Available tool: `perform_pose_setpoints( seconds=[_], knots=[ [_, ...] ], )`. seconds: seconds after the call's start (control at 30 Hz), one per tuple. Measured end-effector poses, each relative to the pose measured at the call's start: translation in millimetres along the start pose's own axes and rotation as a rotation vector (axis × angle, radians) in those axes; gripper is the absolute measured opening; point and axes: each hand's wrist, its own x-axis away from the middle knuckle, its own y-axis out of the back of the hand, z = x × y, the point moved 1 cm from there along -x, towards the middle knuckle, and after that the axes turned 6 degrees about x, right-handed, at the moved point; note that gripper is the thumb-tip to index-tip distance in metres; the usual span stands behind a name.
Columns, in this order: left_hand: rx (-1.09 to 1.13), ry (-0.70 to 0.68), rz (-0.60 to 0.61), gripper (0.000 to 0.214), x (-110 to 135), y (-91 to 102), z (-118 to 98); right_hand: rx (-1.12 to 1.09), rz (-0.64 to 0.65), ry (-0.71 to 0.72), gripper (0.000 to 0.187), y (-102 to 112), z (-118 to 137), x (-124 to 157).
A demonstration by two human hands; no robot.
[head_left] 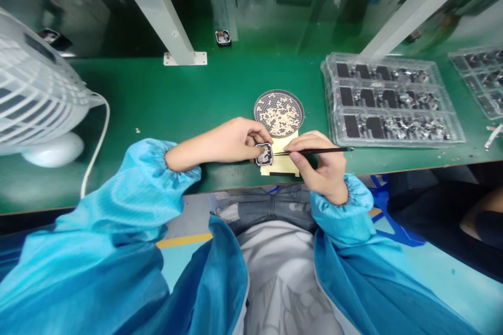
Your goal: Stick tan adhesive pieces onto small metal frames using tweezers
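My left hand [241, 141] grips a small open watch case [264, 155] by its edge, its inner parts facing up. In my right hand [320, 162] is a pair of black tweezers [332, 150], pinched between thumb and fingers. Their tips point left and end right beside the watch case; whether they touch it I cannot tell. Beneath both lies a yellow paper pad [288, 165] at the table's front edge. Just behind the pad stands a round grey perforated dish [256, 113] with many small cream-coloured pieces in it.
Clear plastic trays [396, 141] of dark flat parts and shiny pieces stand at right. A white fan [43, 89] with its cord [107, 120] occupies the left. Another watch case [223, 37] sits at the back, near a white shelf post [173, 31]. Another person's dark clothing shows at right.
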Motion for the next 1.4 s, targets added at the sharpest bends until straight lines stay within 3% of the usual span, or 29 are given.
perform_pose_setpoints(
  seconds=[0.6,1.03,1.2,1.4],
  knots=[
    [0.065,0.045,0.073,0.038,-0.8,3.9,-0.3,-0.006,0.114,0.009,0.015,1.1,0.3,2.4],
    [0.089,-0.033,0.073,0.040,-1.3,4.5,-0.2,-0.018,0.110,0.006,0.016,2.8,3.8,1.6],
    [0.212,0.029,0.088,0.034,-1.5,4.8,1.7,0.004,0.119,0.027,0.017,1.8,2.3,2.6],
    [0.442,0.155,0.035,0.025,-7.5,-0.1,4.1,0.008,-0.009,0.024,0.019,2.3,0.8,4.9]
  ],
)
